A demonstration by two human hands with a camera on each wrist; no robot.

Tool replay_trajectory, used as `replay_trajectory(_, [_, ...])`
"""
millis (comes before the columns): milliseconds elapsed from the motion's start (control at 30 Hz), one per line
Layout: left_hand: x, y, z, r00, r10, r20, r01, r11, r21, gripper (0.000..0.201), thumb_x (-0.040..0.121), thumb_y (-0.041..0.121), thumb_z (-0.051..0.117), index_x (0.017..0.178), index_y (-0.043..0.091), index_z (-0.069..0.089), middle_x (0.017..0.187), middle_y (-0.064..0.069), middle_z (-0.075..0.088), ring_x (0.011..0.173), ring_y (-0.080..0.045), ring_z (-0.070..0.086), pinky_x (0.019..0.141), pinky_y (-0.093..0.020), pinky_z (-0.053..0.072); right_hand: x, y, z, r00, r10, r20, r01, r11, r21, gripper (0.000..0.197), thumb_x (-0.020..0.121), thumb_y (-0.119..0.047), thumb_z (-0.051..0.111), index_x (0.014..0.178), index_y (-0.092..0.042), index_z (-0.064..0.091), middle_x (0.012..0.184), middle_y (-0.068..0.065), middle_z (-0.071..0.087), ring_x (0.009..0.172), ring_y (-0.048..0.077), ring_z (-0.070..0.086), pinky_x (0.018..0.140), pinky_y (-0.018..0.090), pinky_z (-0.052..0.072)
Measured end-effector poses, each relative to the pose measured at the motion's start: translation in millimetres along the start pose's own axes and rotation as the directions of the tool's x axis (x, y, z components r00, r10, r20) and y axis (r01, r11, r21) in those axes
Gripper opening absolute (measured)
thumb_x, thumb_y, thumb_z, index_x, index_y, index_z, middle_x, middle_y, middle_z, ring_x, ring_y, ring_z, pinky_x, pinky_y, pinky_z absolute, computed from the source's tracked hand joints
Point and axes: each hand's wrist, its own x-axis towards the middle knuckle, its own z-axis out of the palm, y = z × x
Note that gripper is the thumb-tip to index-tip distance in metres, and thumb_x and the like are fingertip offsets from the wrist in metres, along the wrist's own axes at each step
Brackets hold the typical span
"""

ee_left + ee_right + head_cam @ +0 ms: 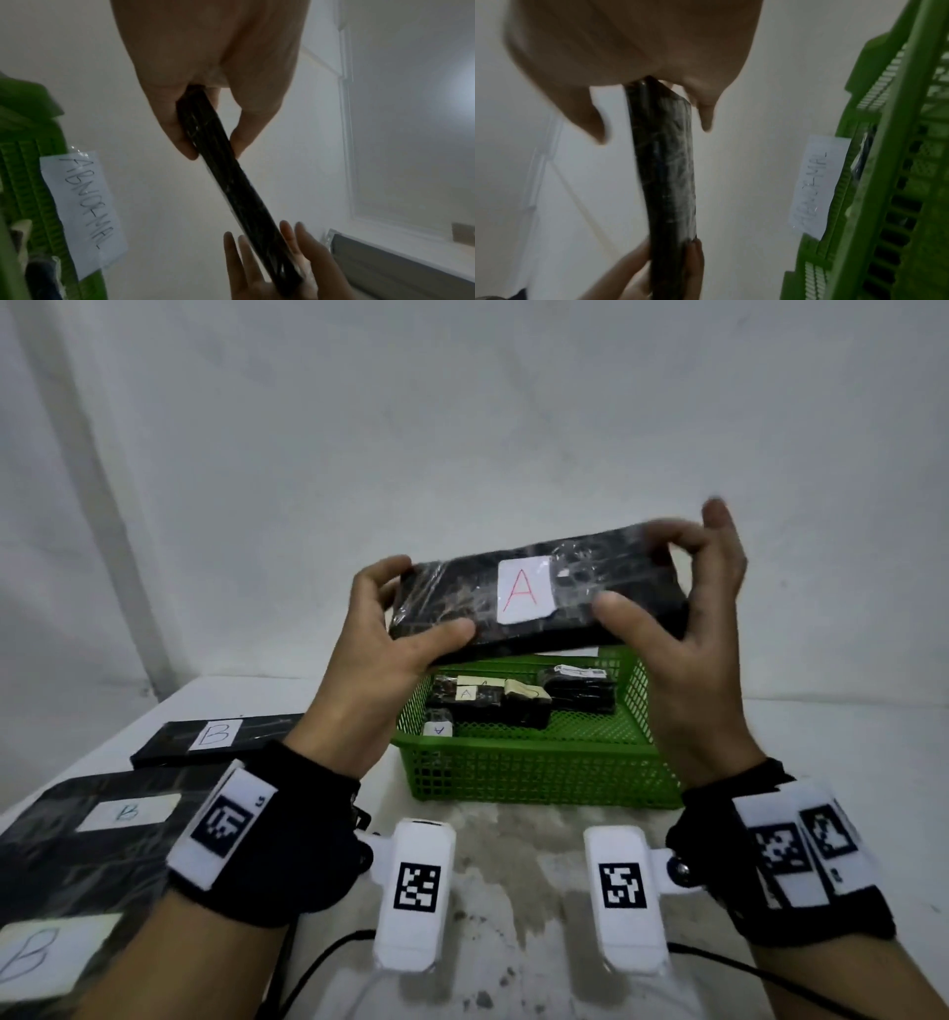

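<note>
A flat black slab (462,598), film-wrapped and marked with a red A, is held in the air above a green basket (513,773). Its left end is gripped by the left hand (380,629), thumb on top. Its right end is pinched by the right hand (688,629), with the fingers curled over the far edge. Inside the basket, smaller black packs (493,701) are seen. At the near left, black slabs marked B (215,737) are laid on the table (513,839).
</note>
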Motion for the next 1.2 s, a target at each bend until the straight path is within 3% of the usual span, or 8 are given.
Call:
replay_trajectory(67, [-0.2,-1.4,-3.9,0.993,0.108,0.038,-0.110,0.991,0.071,0.083,0.067,0.005,0.080,0.135,0.031,0.039,0.139,-0.005,0.045,0.115,-0.011,0.062,0.086,-0.029,0.056,4.9,1.2,0.9,0.965,0.251,-0.072,-0.248,0.968,0.051,0.074,0.072,-0.020,0.082,0.135,-0.036,0.046,0.151,0.009,0.041,0.128,0.023,0.059,0.099,0.051,0.055])
replay_trajectory(133, [0.6,-1.2,-5.9,0.992,0.120,0.047,-0.124,0.988,0.087,0.086,0.065,0.008,0.081,0.135,0.035,0.039,0.137,-0.009,0.047,0.109,-0.010,0.066,0.082,-0.028,0.056,6.9,1.5,-1.8,0.917,0.395,-0.049,-0.386,0.913,0.133,0.077,0.076,-0.005,0.081,0.140,-0.029,0.047,0.128,0.008,0.059,0.099,0.021,0.072,0.088,0.046,0.061])
replay_trajectory(400, [-1.5,-11.2,4.5,0.998,0.020,-0.060,-0.013,0.993,0.116,0.058,0.072,0.006,0.083,0.120,0.014,0.051,0.109,-0.012,0.069,0.089,-0.019,0.074,0.072,-0.031,0.060,2.2,2.0,-6.3,0.986,0.166,-0.005,-0.164,0.969,-0.186,0.054,0.074,-0.002,0.084,0.115,-0.022,0.056,0.101,0.008,0.069,0.078,0.016,0.072,0.073,0.044,0.063])
replay_trajectory(500, [-2.5,-9.7,1.7,0.985,0.143,-0.092,-0.119,0.965,0.233,0.052,0.073,0.009,0.084,0.110,0.021,0.050,0.106,-0.009,0.069,0.091,-0.018,0.073,0.076,-0.036,0.061,-1.8,2.5,4.5,0.998,0.045,-0.033,-0.052,0.969,-0.243,0.045,0.077,0.001,0.080,0.107,-0.017,0.051,0.096,0.001,0.064,0.071,0.000,0.065,0.060,0.019,0.055])
replay_trajectory(700, [-4.9,12.0,-4.5,0.998,-0.037,0.055,0.041,0.997,-0.060,0.038,0.086,0.029,0.070,0.117,0.011,0.055,0.099,-0.004,0.070,0.086,-0.018,0.070,0.066,-0.032,0.059,1.4,-0.2,-5.9,0.993,0.114,0.006,-0.111,0.971,-0.212,0.048,0.083,-0.011,0.080,0.117,-0.021,0.047,0.104,-0.010,0.060,0.085,0.000,0.067,0.071,0.022,0.056])
replay_trajectory(833, [-13.7,24.8,-5.7,0.865,-0.314,0.392,0.458,0.811,-0.363,0.065,0.087,0.067,0.038,0.108,0.016,0.075,0.114,-0.007,0.073,0.104,-0.028,0.070,0.078,-0.044,0.060,3.9,-5.2,-14.2,0.989,0.147,0.033,-0.143,0.985,-0.099,0.046,0.084,-0.007,0.079,0.119,-0.017,0.051,0.118,-0.003,0.058,0.087,0.001,0.069,0.070,0.025,0.058])
replay_trajectory(967, [-18.3,22.0,-3.0,0.777,-0.298,0.554,0.547,0.754,-0.363,0.075,0.086,0.072,0.031,0.131,0.022,0.063,0.134,-0.010,0.063,0.114,-0.036,0.065,0.077,-0.052,0.060,5.8,-7.9,-16.2,0.991,0.127,0.038,-0.116,0.969,-0.218,0.043,0.085,-0.016,0.078,0.123,-0.021,0.058,0.121,-0.008,0.061,0.095,0.001,0.066,0.078,0.025,0.056])
replay_trajectory(1200, [-17.3,23.3,16.9,0.923,-0.264,0.279,0.299,0.950,-0.091,0.058,0.083,0.062,0.054,0.120,0.019,0.067,0.118,-0.003,0.070,0.106,-0.026,0.068,0.081,-0.049,0.059,-0.3,-42.3,-13.4,0.878,0.316,0.359,-0.106,0.861,-0.497,0.079,0.076,-0.066,0.067,0.147,-0.061,0.032,0.162,-0.030,0.022,0.144,-0.007,0.024,0.115,0.031,0.025])
